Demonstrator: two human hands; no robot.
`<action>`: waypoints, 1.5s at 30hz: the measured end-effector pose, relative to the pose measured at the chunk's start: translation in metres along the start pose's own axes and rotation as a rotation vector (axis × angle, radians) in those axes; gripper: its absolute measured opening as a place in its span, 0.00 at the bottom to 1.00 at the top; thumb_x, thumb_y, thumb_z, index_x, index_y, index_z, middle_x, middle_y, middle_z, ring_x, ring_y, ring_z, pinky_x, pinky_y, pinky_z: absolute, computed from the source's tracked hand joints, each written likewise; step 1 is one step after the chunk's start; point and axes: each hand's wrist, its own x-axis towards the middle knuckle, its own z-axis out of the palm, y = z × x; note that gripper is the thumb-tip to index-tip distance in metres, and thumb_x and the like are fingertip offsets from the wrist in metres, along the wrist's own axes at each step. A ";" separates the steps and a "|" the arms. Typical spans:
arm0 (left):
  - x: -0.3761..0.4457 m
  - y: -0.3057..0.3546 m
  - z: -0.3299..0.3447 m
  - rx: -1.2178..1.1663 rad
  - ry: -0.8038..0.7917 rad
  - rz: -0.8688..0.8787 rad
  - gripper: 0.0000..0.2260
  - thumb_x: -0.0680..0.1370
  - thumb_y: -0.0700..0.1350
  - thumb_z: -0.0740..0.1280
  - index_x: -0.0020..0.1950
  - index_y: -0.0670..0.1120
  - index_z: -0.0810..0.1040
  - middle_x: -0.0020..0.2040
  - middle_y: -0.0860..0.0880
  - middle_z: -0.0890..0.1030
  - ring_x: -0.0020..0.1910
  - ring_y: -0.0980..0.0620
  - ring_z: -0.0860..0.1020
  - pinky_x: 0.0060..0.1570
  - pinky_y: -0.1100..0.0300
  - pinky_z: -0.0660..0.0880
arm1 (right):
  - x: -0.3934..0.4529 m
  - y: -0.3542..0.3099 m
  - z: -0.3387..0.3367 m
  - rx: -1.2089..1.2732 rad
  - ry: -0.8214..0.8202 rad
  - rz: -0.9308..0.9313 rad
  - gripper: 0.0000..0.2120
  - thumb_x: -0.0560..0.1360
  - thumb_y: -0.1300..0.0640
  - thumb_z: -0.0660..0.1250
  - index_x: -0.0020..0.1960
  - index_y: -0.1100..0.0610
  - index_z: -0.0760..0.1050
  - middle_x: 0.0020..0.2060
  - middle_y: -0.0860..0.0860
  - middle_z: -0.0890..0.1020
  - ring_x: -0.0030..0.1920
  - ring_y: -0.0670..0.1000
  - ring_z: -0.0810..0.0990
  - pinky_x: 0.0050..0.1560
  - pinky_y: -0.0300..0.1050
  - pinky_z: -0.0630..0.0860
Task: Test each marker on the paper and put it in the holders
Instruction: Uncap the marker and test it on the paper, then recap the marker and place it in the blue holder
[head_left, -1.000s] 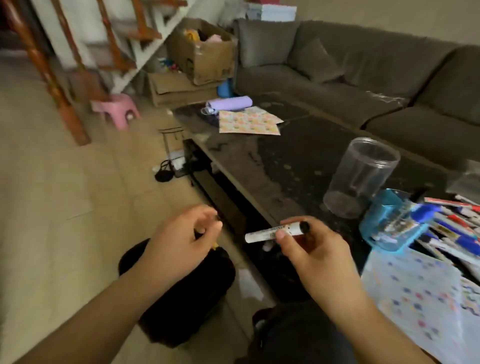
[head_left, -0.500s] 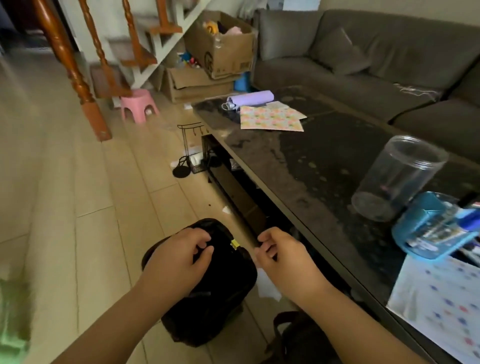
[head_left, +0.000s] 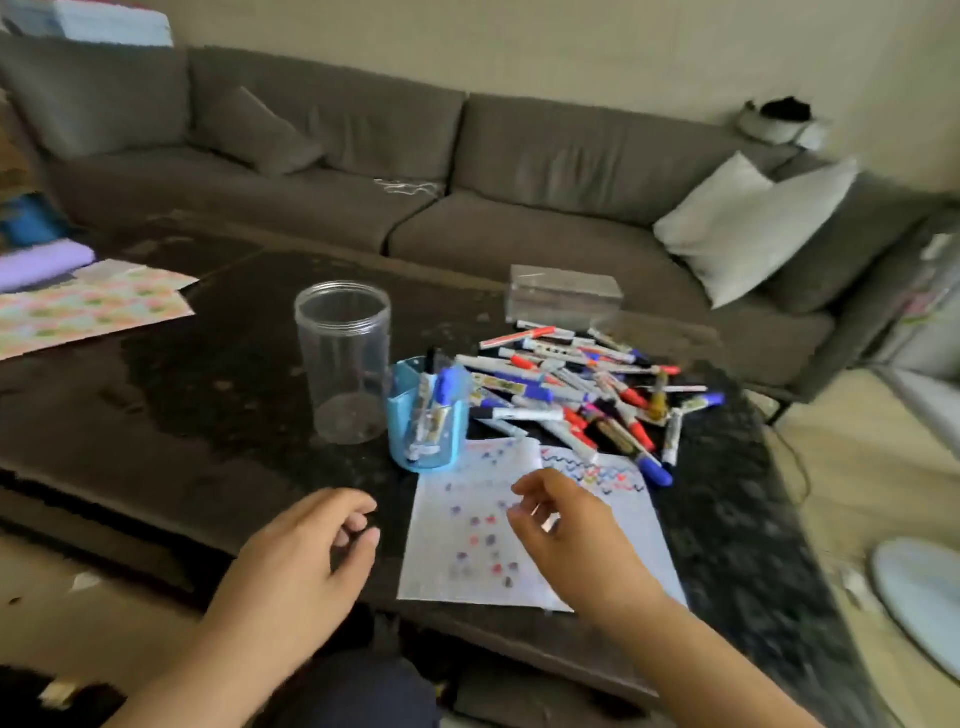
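Fingers loosely curled and holding nothing, our left hand (head_left: 306, 551) and right hand (head_left: 566, 525) hover at the tabletop's (head_left: 218, 364) near edge, the right over the dotted paper (head_left: 467, 545). We judge ourselves between markers: a few stand in the blue holder (head_left: 428, 431) just beyond the paper, the clear jar (head_left: 343, 358) beside it looks empty, and the untested pile (head_left: 582, 395) lies toward the far right edge. Next we must reach past the paper and single one marker from the heap.
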 end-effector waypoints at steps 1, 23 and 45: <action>0.008 0.011 0.010 -0.005 -0.027 0.047 0.08 0.73 0.44 0.70 0.50 0.54 0.78 0.40 0.63 0.75 0.39 0.61 0.75 0.39 0.71 0.68 | 0.000 0.014 -0.011 -0.014 0.028 0.025 0.05 0.77 0.52 0.65 0.52 0.45 0.70 0.42 0.42 0.77 0.42 0.41 0.75 0.40 0.29 0.69; 0.096 0.110 0.156 -0.036 -0.301 0.323 0.11 0.79 0.48 0.59 0.61 0.53 0.71 0.54 0.59 0.73 0.49 0.60 0.72 0.46 0.72 0.66 | 0.083 0.159 -0.065 -0.550 0.215 0.355 0.18 0.78 0.49 0.62 0.66 0.52 0.72 0.60 0.50 0.71 0.58 0.51 0.67 0.57 0.43 0.69; 0.047 0.126 0.093 -0.568 -0.445 -0.115 0.07 0.80 0.55 0.57 0.53 0.62 0.73 0.55 0.61 0.76 0.53 0.63 0.73 0.49 0.67 0.69 | -0.031 0.033 -0.062 0.986 -0.042 0.328 0.10 0.81 0.57 0.55 0.55 0.57 0.74 0.35 0.53 0.76 0.31 0.48 0.75 0.34 0.42 0.76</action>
